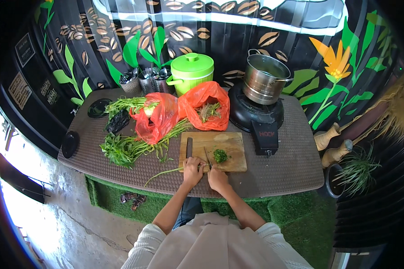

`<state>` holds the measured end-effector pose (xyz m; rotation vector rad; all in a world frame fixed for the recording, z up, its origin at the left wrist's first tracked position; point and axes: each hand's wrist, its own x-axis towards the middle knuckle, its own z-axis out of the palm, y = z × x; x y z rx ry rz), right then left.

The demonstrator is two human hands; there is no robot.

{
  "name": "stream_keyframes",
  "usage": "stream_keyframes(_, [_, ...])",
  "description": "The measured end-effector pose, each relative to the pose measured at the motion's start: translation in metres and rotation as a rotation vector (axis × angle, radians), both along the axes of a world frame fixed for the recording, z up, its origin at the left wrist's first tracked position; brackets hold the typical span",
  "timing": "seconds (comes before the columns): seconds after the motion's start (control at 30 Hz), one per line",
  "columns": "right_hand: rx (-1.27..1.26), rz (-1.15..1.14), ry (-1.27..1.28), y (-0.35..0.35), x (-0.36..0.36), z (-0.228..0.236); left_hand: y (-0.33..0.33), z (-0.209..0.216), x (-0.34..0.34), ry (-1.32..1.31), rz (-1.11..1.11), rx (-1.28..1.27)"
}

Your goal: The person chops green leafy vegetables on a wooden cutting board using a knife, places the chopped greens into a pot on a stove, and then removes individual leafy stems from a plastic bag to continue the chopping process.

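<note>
A wooden cutting board (235,143) lies near the table's front edge. My right hand (217,178) is closed around the handle of a knife (207,155), its blade pointing away from me over the board. Just to the left, my left hand (193,172) presses down on the board with its fingers curled over a long green stalk (159,176). The stalk's thin end trails leftward off the board onto the table. Right of the blade sits a small heap of finely chopped greens (220,155). My fingers hide the stalk's cut end.
Leafy green bunches (121,150) and two red plastic bags, one left (155,123) and one right (215,96), lie behind the board. A black stove (265,134) bears a steel pot (265,83). A lime-green lidded container (192,71) stands beside cutlery holders (147,84) on the brown table (285,175).
</note>
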<state>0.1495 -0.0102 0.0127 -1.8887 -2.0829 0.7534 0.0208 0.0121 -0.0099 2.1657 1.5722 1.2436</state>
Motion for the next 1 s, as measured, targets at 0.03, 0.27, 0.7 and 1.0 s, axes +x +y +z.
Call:
stream_keyframes(0.03, [-0.034, -0.019, -0.014, -0.006, -0.003, 0.005, -0.001, -0.001, -0.001, -0.002, 0.006, -0.002])
stream_keyframes(0.27, [-0.056, -0.004, -0.039, 0.012, -0.002, -0.003, -0.002, 0.003, 0.001, 0.028, -0.019, 0.001])
stream_keyframes(0.7, [-0.129, 0.009, 0.046, 0.012, 0.005, 0.009, -0.001, -0.004, -0.004, -0.087, -0.063, -0.042])
stream_keyframes(1.0, [0.080, -0.060, -0.025, -0.004, -0.015, -0.005, 0.002, -0.002, -0.013, -0.133, -0.196, -0.020])
